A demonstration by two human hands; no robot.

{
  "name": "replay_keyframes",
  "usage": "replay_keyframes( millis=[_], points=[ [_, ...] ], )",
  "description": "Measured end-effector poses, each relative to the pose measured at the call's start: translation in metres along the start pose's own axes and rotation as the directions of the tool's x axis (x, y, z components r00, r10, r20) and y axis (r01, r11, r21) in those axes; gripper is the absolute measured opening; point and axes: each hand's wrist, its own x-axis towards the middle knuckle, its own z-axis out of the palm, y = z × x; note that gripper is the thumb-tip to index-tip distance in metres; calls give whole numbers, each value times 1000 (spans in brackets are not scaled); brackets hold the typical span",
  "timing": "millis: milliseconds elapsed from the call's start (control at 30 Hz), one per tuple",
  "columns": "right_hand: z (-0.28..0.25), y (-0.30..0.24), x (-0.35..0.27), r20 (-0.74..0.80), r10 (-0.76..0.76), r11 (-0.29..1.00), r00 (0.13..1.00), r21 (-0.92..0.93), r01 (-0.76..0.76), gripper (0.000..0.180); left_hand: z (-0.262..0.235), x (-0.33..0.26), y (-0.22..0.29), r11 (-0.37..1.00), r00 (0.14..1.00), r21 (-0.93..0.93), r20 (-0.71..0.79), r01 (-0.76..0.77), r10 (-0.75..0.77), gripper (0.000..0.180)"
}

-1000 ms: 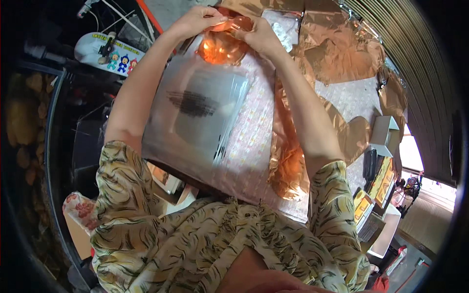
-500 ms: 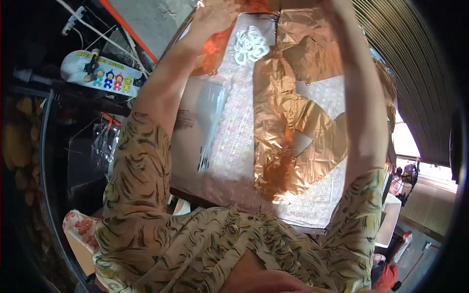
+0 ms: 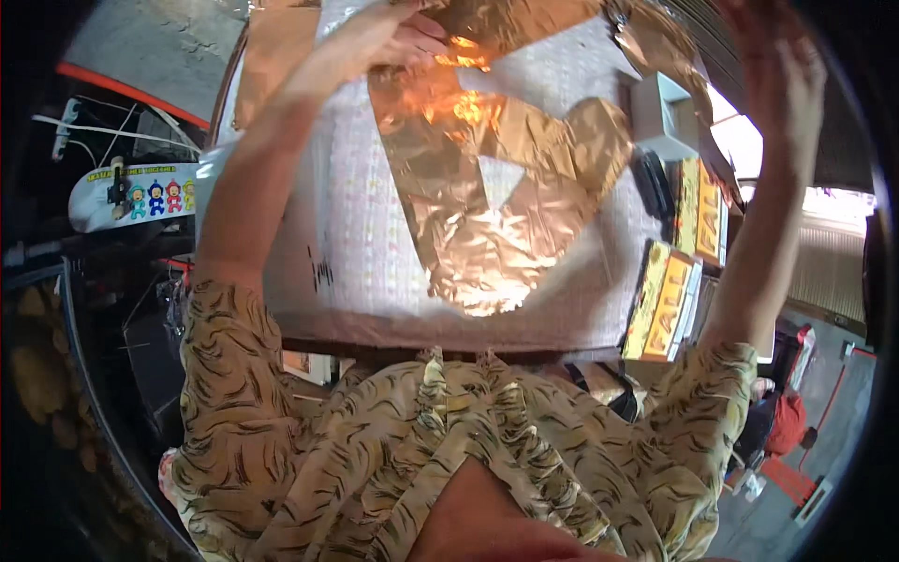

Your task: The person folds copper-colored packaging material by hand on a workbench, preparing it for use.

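left hand [image 3: 398, 42] at 11 o'clock: fingers pinching copper foil balloon [image 3: 487, 206] top edge | right hand [image 3: 782, 66] now off it, at 1 o'clock, fingers spread | balloon now flat on patterned table [image 3: 365, 234], centre | silver bag gone from view

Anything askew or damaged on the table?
The copper foil sheet lies crumpled and folded across the white patterned table cover, not flat. The left hand grips its top edge; the right hand is raised, holding nothing.
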Motion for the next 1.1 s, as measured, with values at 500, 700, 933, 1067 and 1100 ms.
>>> replay_keyframes(
  millis=[500,700,933,1067,1100],
  points=[
    [146,-129,-283,212,486,859,848,-294,-419,20,149,17,-64,900,823,374,-567,225,30,48],
    [157,-136,-293,169,432,871,886,-331,-362,20,159,-33,-69,240,774,833,-552,499,309,69],
    [153,-141,-289,187,476,840,859,-385,-382,20,182,-58,-71,-43,729,740,-649,671,216,77],
    [148,-151,-291,206,505,824,838,-403,-397,20,184,-68,-69,14,718,753,-633,658,288,70],
    [146,-152,-292,196,503,822,842,-409,-396,20,184,-67,-67,22,719,755,-633,656,286,70]
  ],
)
